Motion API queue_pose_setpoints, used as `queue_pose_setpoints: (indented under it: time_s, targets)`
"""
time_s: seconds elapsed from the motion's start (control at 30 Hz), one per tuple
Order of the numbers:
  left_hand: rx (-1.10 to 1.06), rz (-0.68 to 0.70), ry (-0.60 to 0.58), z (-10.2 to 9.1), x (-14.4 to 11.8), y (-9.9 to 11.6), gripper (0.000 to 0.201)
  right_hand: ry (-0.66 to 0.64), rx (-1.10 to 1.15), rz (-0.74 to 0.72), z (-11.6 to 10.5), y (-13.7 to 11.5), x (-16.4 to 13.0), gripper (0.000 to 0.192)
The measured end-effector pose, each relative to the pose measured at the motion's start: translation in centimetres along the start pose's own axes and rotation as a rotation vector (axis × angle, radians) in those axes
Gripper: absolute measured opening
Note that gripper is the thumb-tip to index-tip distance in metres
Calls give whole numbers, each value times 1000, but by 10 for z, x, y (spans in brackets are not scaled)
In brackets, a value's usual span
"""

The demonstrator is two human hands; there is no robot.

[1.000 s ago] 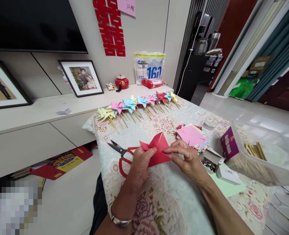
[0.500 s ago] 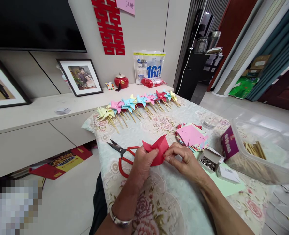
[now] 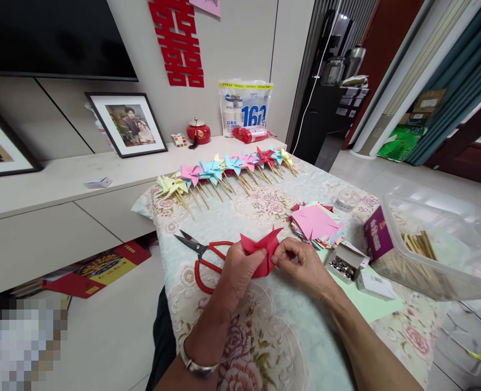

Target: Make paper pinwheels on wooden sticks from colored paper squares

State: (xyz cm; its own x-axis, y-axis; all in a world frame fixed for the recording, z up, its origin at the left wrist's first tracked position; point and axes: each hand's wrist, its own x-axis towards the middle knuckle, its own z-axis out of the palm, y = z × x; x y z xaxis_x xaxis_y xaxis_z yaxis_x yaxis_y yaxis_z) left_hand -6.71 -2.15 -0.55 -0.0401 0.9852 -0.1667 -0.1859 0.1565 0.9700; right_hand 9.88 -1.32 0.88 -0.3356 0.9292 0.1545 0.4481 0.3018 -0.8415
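Observation:
A red paper pinwheel (image 3: 268, 247), its points partly folded in, is held above the flowered tablecloth. My left hand (image 3: 242, 266) grips it from the left, the thumb pressed across its middle. From the right, my right hand (image 3: 299, 263) pinches the edge of the paper between thumb and fingertips; whether something small is also in that pinch cannot be seen. Scissors (image 3: 202, 251) with red handles lie spread just left of my left hand. To the right sit a stack of cut paper squares (image 3: 317, 221), pink on top, and a small open box of metal pins (image 3: 343, 266).
Finished pinwheels (image 3: 224, 168) on sticks line the table's far side. A clear plastic bin (image 3: 423, 271) with wooden sticks (image 3: 419, 245) stands at the right, near a roll of clear tape (image 3: 347, 200). Behind is a white cabinet (image 3: 126, 176) with a framed photo (image 3: 127, 124).
More of the red paper's points are folded toward its centre. My right hand has shifted slightly left, closer to my left hand. The camera view has turned a little.

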Motion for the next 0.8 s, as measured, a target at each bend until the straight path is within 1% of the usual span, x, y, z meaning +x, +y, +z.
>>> queue_pose_setpoints:
  time_s: [0.23,0.43,0.67,0.8]
  targets:
    - [8,-21,-20,1,-1,3,15,25,-10,52,2,1,1,16]
    - [-1,-17,-23,1,-2,4,16,34,-35,63,2,0,0,16]
    - [1,-36,-54,1,-2,5,13,55,-40,69,2,-1,1,16]
    - [17,-43,-76,1,-2,6,15,53,-35,57,2,-1,1,16]
